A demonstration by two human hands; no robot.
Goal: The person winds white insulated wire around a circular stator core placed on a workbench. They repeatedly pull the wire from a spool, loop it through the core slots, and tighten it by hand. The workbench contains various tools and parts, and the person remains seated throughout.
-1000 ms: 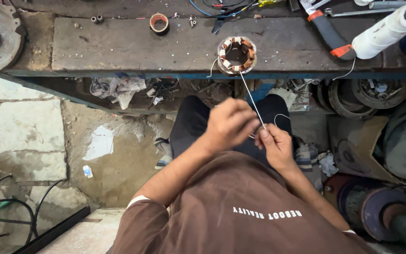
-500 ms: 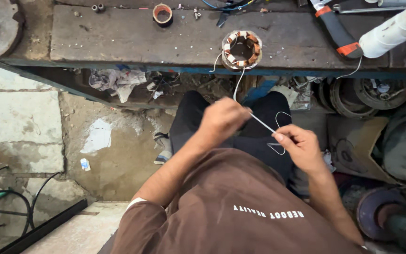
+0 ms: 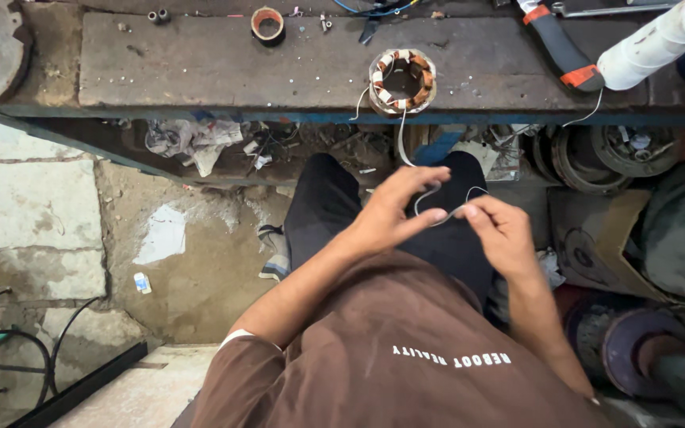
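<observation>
While the head view looks down over a brown shirt, the left hand (image 3: 394, 208) and right hand (image 3: 501, 230) meet above the lap, fingertips almost touching. Both sets of fingers pinch a thin white thread (image 3: 400, 139), which loops between them and runs up to a round motor stator (image 3: 402, 79) wound with copper coils. That stator sits on the front edge of the worn tabletop (image 3: 200, 67). Farther right on it lies a white spool (image 3: 652, 43) beside a tool with a black and orange handle (image 3: 560, 51). A small tape roll (image 3: 267, 24) rests near the back edge. Rusty metal parts (image 3: 596, 154) crowd the shelf below.
</observation>
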